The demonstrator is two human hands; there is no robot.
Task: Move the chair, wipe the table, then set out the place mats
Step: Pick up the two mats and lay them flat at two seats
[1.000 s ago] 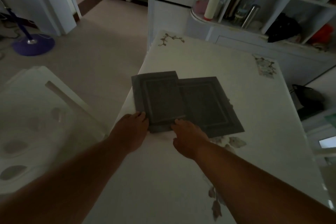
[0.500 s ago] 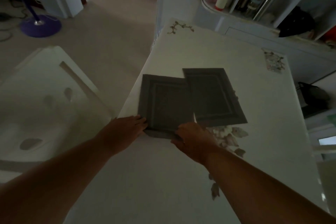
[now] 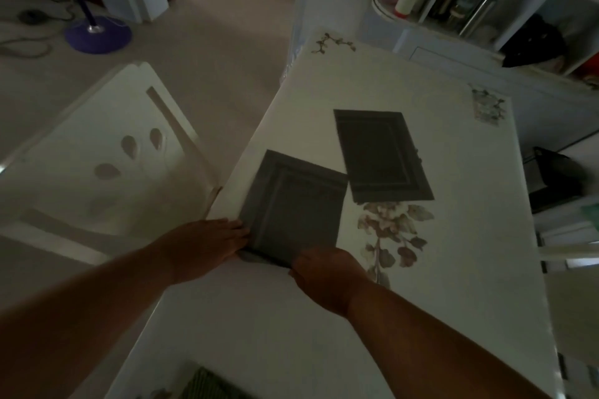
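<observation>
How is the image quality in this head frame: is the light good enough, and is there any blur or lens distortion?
Head view: dim and underexposed, so the two dark place mats, near and far, show little surface detail; both hands, left and right, are shadowy but sharp; the wide-angle lens bends the table edges; the chair looks slightly soft; no glare.

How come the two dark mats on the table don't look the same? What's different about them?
The near mat has both hands on its near edge, the left hand and the right hand; nobody touches the far mat. The near mat lies by the table's left edge; the far mat lies nearer the middle. They are turned at different angles. Both are dark grey, rectangular, bordered and flat.
</observation>
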